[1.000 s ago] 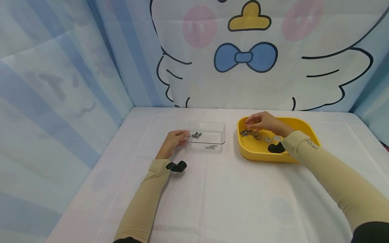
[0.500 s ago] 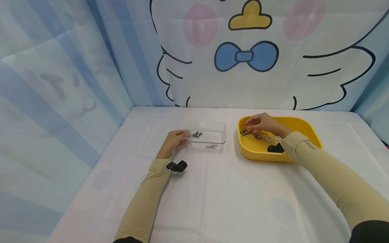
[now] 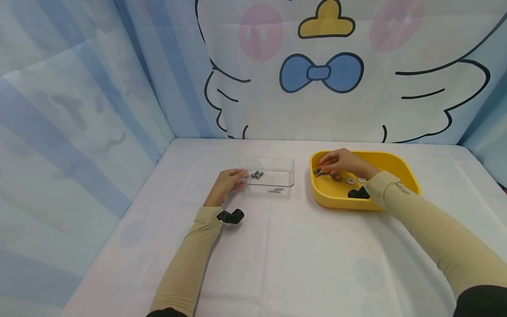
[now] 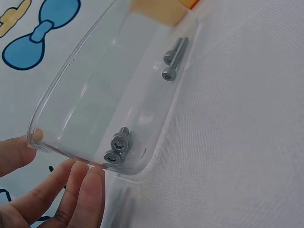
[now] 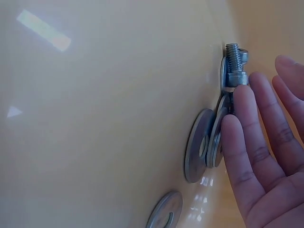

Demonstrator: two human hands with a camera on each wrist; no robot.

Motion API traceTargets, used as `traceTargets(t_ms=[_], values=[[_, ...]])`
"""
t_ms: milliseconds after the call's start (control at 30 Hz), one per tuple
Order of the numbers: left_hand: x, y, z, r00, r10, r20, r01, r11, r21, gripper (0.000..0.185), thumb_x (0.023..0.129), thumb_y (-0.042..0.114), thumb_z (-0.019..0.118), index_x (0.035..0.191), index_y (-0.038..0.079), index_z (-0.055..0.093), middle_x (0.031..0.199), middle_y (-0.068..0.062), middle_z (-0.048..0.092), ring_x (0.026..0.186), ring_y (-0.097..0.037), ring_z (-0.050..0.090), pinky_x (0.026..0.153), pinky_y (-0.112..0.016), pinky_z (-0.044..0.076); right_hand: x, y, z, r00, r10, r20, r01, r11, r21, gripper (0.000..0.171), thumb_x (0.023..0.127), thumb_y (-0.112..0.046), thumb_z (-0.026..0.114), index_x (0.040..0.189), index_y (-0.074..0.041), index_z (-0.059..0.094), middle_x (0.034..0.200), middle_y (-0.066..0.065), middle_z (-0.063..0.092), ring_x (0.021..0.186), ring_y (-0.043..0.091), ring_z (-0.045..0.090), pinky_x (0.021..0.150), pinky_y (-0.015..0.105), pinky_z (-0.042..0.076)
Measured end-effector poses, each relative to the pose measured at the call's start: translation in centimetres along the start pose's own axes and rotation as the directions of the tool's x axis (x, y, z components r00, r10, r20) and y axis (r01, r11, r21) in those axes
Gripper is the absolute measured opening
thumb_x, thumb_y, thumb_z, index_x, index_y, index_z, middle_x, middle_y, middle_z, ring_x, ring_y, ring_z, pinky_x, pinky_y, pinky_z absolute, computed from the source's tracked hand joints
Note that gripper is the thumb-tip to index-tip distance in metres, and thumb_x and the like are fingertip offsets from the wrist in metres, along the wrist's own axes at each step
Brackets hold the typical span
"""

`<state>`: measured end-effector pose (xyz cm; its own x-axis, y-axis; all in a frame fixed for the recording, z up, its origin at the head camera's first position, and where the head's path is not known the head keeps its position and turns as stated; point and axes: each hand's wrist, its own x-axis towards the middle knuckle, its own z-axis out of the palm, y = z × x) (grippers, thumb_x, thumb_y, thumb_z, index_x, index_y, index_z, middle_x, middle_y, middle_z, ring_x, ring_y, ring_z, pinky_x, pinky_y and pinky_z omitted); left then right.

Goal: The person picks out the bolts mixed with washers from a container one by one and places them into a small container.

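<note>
The left hand point(image 3: 228, 182) had fingers loosely extended, tips touching the left end of the clear box point(image 3: 273, 164); pinch not confirmable. Four boxed screws point(image 4: 116, 145) lay inside: two near the left end, two toward near right. The right hand point(image 3: 344, 163), fingers nearly straight, was at the left of the yellow tray point(image 3: 336, 203), beside tray screws point(image 5: 236, 78) and washers point(image 5: 194, 147); no grasp seen, contact unclear.

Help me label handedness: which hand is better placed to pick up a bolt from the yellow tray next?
Probably the right hand: its fingers are inside the yellow tray, close beside a bolt. The left hand is away from it, at the near-left end of the clear box.
</note>
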<state>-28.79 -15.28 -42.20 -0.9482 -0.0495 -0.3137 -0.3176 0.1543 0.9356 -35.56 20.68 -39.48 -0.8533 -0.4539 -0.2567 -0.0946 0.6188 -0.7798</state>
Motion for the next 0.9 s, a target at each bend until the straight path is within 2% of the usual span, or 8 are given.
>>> traceTargets(t_ms=[233, 500, 733, 900], values=[[0.15, -0.04, -0.06, 1.0, 0.0, 0.004, 0.0, 1.0, -0.002, 0.04, 0.092, 0.027, 0.061, 0.124, 0.003, 0.058, 0.125, -0.012, 0.058, 0.099, -0.017, 0.057, 0.094, -0.029, 0.052, 0.06, -0.15, 0.03, 1.0, 0.002, 0.009, -0.002, 0.999, -0.047, 0.036, 0.089, -0.016, 0.065, 0.118, 0.004, 0.06, 0.114, 0.018, 0.066, 0.086, 0.012, 0.062, 0.073, 0.019, 0.053], [0.23, -0.28, -0.16, 1.0, 0.016, 0.012, -0.015, 1.0, -0.008, 0.039, 0.091, 0.026, 0.062, 0.124, 0.004, 0.059, 0.124, -0.013, 0.06, 0.101, -0.017, 0.06, 0.086, -0.024, 0.055, 0.4, -0.1, 0.2, 0.999, 0.029, 0.02, -0.028, 0.998, -0.054, 0.032, 0.088, -0.015, 0.065, 0.115, 0.002, 0.061, 0.111, 0.015, 0.067, 0.08, 0.014, 0.057, 0.069, 0.02, 0.051], [0.12, -0.24, -0.18, 1.0, 0.013, 0.009, -0.013, 1.0, -0.007, 0.038, 0.092, 0.026, 0.062, 0.122, 0.004, 0.06, 0.123, -0.013, 0.061, 0.098, -0.016, 0.059, 0.083, -0.022, 0.055, 0.3, -0.44, 0.47, 0.999, 0.022, 0.031, -0.02, 0.997, -0.072, 0.033, 0.087, -0.013, 0.067, 0.114, 0.005, 0.061, 0.11, 0.018, 0.067, 0.085, 0.012, 0.062, 0.073, 0.018, 0.052], [0.01, -0.19, -0.21, 1.0, 0.007, 0.011, -0.007, 1.0, -0.015, 0.038, 0.091, 0.025, 0.062, 0.122, 0.004, 0.06, 0.123, -0.012, 0.061, 0.097, -0.015, 0.059, 0.083, -0.022, 0.055, 0.35, -0.56, 0.62, 0.999, 0.027, 0.043, -0.023, 0.996, -0.086, 0.032, 0.085, -0.011, 0.068, 0.113, 0.005, 0.062, 0.105, 0.015, 0.069, 0.084, 0.012, 0.061, 0.072, 0.02, 0.052]])
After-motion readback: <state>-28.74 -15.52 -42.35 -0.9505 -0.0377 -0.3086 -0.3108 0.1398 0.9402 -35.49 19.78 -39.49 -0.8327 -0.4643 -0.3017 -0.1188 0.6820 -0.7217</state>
